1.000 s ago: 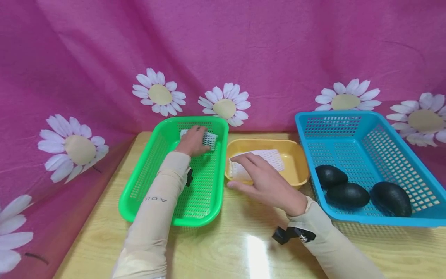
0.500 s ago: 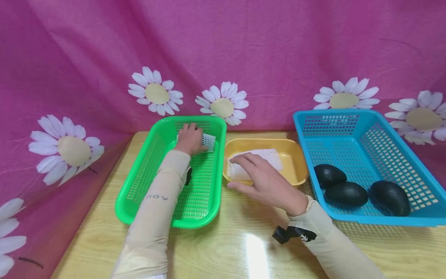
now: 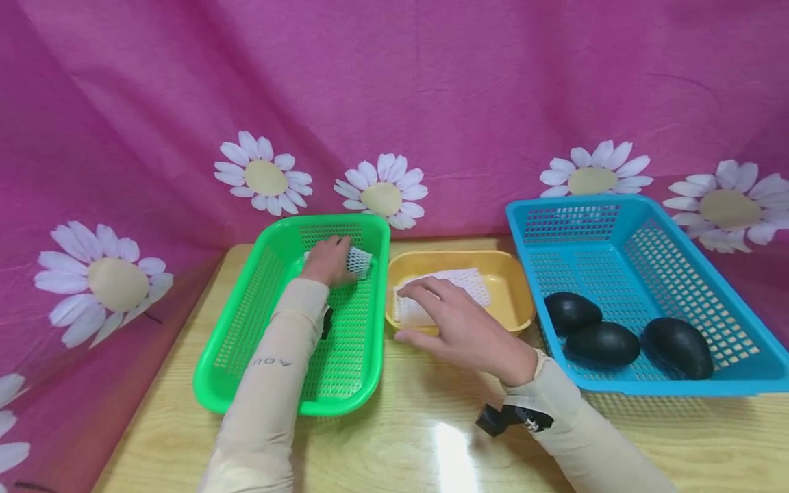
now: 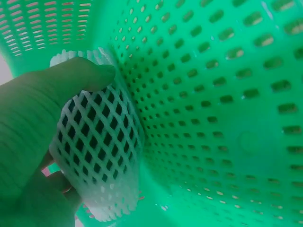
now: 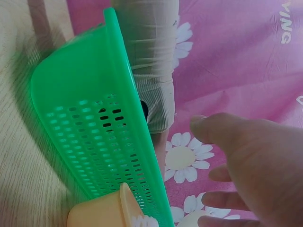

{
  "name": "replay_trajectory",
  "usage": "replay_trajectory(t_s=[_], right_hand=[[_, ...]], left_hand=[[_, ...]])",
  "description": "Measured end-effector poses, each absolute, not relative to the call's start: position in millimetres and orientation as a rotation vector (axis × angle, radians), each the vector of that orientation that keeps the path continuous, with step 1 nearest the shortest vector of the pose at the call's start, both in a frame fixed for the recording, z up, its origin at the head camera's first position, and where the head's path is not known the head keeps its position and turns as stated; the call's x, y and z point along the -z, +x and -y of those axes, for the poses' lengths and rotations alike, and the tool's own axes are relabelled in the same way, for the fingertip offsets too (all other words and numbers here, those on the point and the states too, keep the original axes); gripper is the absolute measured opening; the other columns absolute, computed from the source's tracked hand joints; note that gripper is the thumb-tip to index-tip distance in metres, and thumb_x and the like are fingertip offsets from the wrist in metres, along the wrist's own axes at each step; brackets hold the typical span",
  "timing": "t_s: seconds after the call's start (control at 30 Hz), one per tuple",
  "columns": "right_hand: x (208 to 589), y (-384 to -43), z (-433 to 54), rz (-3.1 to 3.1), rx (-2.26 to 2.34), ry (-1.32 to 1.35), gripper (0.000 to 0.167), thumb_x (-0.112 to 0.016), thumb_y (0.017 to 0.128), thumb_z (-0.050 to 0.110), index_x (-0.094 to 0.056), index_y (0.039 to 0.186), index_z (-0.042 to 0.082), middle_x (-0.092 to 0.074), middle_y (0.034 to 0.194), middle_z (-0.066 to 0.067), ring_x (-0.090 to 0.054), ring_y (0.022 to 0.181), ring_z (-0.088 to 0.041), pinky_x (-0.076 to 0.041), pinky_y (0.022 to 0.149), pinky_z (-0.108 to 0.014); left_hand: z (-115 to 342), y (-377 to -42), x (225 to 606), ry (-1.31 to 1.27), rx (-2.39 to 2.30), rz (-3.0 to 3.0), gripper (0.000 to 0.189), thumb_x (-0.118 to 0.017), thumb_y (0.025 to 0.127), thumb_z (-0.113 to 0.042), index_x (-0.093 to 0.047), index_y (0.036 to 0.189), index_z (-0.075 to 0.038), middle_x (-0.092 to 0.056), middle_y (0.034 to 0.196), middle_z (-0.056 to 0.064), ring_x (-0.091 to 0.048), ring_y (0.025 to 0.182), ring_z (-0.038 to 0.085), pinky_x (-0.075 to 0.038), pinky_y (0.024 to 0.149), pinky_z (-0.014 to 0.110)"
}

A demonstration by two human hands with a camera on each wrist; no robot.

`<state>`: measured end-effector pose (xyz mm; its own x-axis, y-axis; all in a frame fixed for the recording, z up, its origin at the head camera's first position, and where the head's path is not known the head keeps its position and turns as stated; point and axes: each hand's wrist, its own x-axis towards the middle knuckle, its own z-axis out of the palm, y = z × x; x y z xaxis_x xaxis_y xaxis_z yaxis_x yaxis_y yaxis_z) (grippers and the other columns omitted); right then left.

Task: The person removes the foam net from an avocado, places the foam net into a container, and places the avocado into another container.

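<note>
At the far end of the green basket (image 3: 214,342), my left hand (image 3: 329,261) grips a white foam net sleeve (image 4: 102,142). A dark body shows through its mesh. In the left wrist view the thumb lies over the sleeve and the fingers go round its other side, partly hidden. The sleeve lies against the basket wall. My right hand (image 3: 465,329) hovers over the near edge of the yellow tray (image 3: 508,291), fingers relaxed and holding nothing. White foam netting (image 3: 471,282) lies in that tray, partly covered by the hand.
On the right stands a blue basket (image 3: 573,270) with three dark, smooth, egg-shaped fruits (image 3: 600,344). The yellow tray sits between both baskets on a wooden table (image 3: 394,424). A pink flowered cloth (image 3: 468,103) hangs behind.
The head view has shifted slightly. My left hand stays in the green basket with the sleeve, its fingers shifting a little. The right hand has kept its place over the tray.
</note>
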<state>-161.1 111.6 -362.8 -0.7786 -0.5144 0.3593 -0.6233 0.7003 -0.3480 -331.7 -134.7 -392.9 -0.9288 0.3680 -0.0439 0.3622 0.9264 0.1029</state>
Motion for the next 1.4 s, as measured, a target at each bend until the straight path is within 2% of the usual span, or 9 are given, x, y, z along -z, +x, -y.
replay_trajectory(t_s=[0.23,0.57,0.77,1.13,1.27,1.4], right_hand=[[364.3,-159.3,-114.0,2.673,-0.648,0.893,0.059,-0.074,0.092,0.050,-0.061,0.137,0.013,-0.063,0.135,-0.004,-0.061,0.128,-0.024,-0.051,0.111,-0.045],[363.3,-160.5,-110.8,2.678,-0.621,0.909,0.061,-0.074,0.092,0.051,-0.060,0.137,0.013,-0.063,0.136,-0.004,-0.061,0.129,-0.023,-0.051,0.110,-0.045],[363.1,-160.3,-111.6,2.680,-0.621,0.906,0.063,-0.077,0.090,0.051,-0.059,0.138,0.013,-0.062,0.136,-0.004,-0.061,0.128,-0.023,-0.052,0.110,-0.045],[360.7,-158.8,-111.2,2.675,-0.612,0.908,0.064,-0.079,0.088,0.050,-0.059,0.138,0.014,-0.062,0.136,-0.003,-0.061,0.128,-0.022,-0.052,0.109,-0.045],[360.5,-158.8,-111.2,2.673,-0.609,0.912,0.064,-0.079,0.088,0.050,-0.059,0.138,0.014,-0.062,0.137,-0.003,-0.061,0.128,-0.022,-0.052,0.109,-0.044],[361.9,-159.0,-111.5,2.662,-0.608,0.916,0.064,-0.078,0.089,0.051,-0.059,0.138,0.014,-0.062,0.135,-0.002,-0.061,0.125,-0.021,-0.053,0.108,-0.043]], left_hand=[[133.8,-333.4,397.1,0.541,-0.196,-2.984,0.084,-0.081,0.083,-0.024,-0.040,0.152,0.000,-0.049,0.149,0.028,-0.050,0.136,0.050,-0.045,0.115,0.059],[142.4,-333.2,401.1,0.470,-0.277,-2.933,0.084,-0.081,0.082,-0.022,-0.039,0.152,0.000,-0.047,0.148,0.029,-0.048,0.135,0.052,-0.046,0.111,0.064],[138.8,-331.9,398.0,0.457,-0.294,-2.895,0.085,-0.084,0.081,-0.021,-0.041,0.150,0.001,-0.050,0.145,0.029,-0.051,0.133,0.050,-0.046,0.112,0.060],[140.7,-330.9,398.3,0.421,-0.345,-2.861,0.088,-0.084,0.082,-0.022,-0.037,0.153,0.001,-0.044,0.153,0.031,-0.046,0.141,0.051,-0.041,0.119,0.059],[140.7,-331.3,397.5,0.422,-0.328,-2.853,0.089,-0.084,0.082,-0.021,-0.036,0.154,0.001,-0.044,0.153,0.030,-0.046,0.140,0.050,-0.043,0.118,0.059],[139.8,-330.9,396.3,0.474,-0.279,-2.871,0.085,-0.084,0.080,-0.019,-0.041,0.150,0.001,-0.051,0.144,0.029,-0.053,0.133,0.049,-0.047,0.113,0.059]])
